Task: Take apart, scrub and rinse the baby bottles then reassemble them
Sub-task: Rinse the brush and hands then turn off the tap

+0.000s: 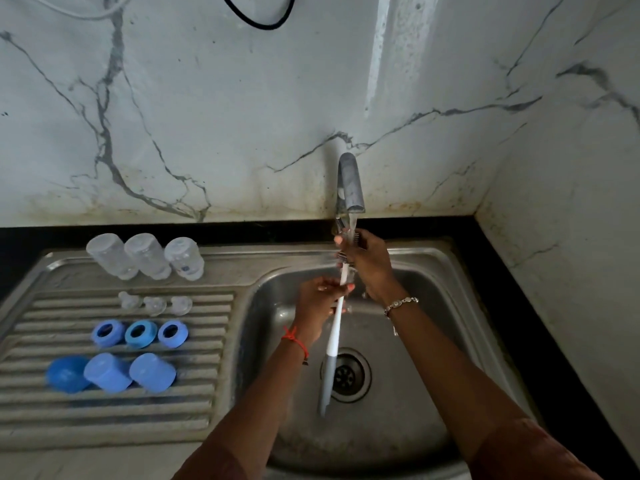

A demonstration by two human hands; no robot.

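Stainless sink point(415, 393): the basin sits at 3 o'clock of its ribbed drainboard point(138, 420). A black bench point(502, 289) strip borders it at 12 and 3, with a marble wall point(242, 116) hard behind and a side wall closing off 3 o'clock, so open room is inside the basin and toward 6. Tap point(350, 183) at the basin's 12 o'clock, water point(352, 221) running. Bottle brush point(337, 327) is held near-upright in the stream, grey handle end down at 6 over the drain point(349, 375); cannot tell if it touches the steel. Left grip point(320, 299) is closed, fingers wrapped round the white shaft mid-length. Right grip point(367, 261) is closed round the brush's upper end just under the spout, at 1 o'clock of the left; bristles mostly hidden in the fist. The two grips are near each other but apart. Drainboard parts sit at 9 o'clock of both arms, well apart from them, in four rows: three clear bottles point(147, 255) upside down along the 12 o'clock edge, then three clear nipples point(154, 304), three blue rings point(139, 334), and three blue caps point(152, 371) packed close. Bare ribs run on toward the 6 o'clock edge.
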